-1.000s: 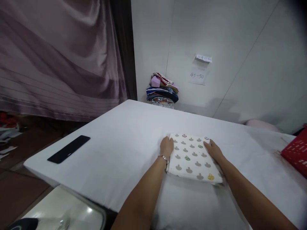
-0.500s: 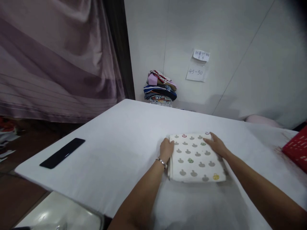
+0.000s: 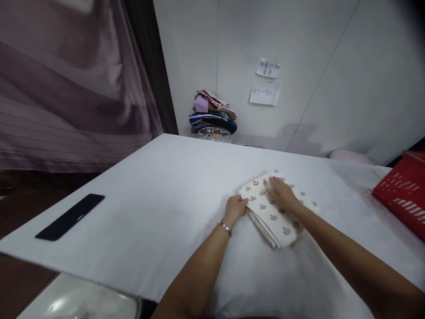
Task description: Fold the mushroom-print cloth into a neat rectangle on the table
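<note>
A folded white cloth (image 3: 272, 217) printed with grey mushroom shapes and a few coloured ones lies turned at an angle on the white table. My left hand (image 3: 236, 207) pinches its left corner, and the stacked layers show along the edge just below. Flat on top of the cloth rests my right hand (image 3: 282, 194), its fingers stretched out and slightly blurred. A silver bracelet (image 3: 226, 228) circles my left wrist.
The white table (image 3: 159, 190) carries a black flat strip (image 3: 70, 217) at left and a red plastic basket (image 3: 403, 190) at right. Beyond its far edge stands a pile of folded clothes (image 3: 213, 116) against the wall. A pinkish curtain (image 3: 73, 88) hangs on the left.
The folded cloth has turned, its near edge swinging so the layered left side now faces me. My right hand has moved from the far right corner onto its top. The view has shifted slightly right.
</note>
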